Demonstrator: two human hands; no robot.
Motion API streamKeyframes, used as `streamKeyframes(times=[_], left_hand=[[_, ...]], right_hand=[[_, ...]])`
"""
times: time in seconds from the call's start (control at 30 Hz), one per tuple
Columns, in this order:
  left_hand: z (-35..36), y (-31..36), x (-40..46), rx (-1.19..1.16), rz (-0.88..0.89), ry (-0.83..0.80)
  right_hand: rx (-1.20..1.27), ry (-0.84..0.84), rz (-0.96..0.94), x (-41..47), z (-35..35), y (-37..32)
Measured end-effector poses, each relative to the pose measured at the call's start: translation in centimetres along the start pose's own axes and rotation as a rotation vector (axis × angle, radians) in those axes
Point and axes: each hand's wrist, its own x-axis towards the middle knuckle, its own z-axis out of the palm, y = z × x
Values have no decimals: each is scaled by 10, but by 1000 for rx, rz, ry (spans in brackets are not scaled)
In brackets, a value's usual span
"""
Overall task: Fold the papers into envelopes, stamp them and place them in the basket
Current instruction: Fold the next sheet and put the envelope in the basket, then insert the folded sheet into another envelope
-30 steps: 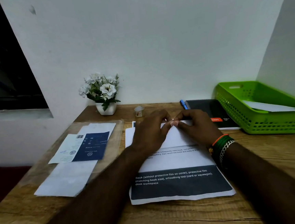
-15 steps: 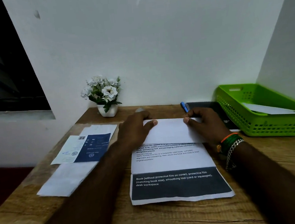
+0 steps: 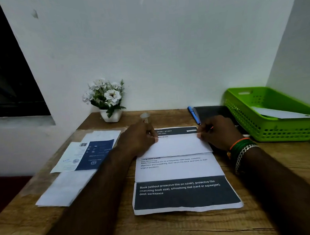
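The left hand [image 3: 137,139] and right hand [image 3: 218,132] each pinch a side edge of the printed paper's [image 3: 179,168] folded white flap, the creased sheet lying flat between both grips. It rests on a grainy wooden counter [image 3: 179,229] by a white wall, a perforated green plastic basket [image 3: 275,127] at the right holding one folded sheet.

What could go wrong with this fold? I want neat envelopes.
1. The left hand and right hand pinch only the corners of the white flap of the printed paper sheet, so its middle may bow and crease crooked.
2. The small white-capped stamp stands right behind the left hand and could be knocked over.
3. Nothing weighs down the sheet's dark near end; it might slide on the wooden desk.
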Motion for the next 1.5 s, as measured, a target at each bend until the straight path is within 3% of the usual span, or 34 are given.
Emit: streamKeyframes(times=[0.2,0.53,0.67,0.73,0.8,0.9,1.0,1.5], left_hand=[[1,7,-4,50,20,17],[-18,20,-58,114,52,25],[-63,-28,-119,-2,-35,119],[-88,-69,-148,-14,-62,183],[-105,-102,-174,-38,-110,223],[-110,-130,-200,-96,-74,230],[-106,-138,-207,-130,-52,195],[-109,-137,-205,-328,-124,203]], right_hand=[[-73,-98,-166,-6,7,-10],[-321,-83,-46,-22,12,-33],[-464,-63,-95,-43,3,-51],[-388,19,-190,-58,5,-71],[-162,-6,-315,-76,13,-103],[87,-274,-521,-101,34,-157],[77,-418,-670,-117,64,-201],[34,-325,-648,-125,108,-238]])
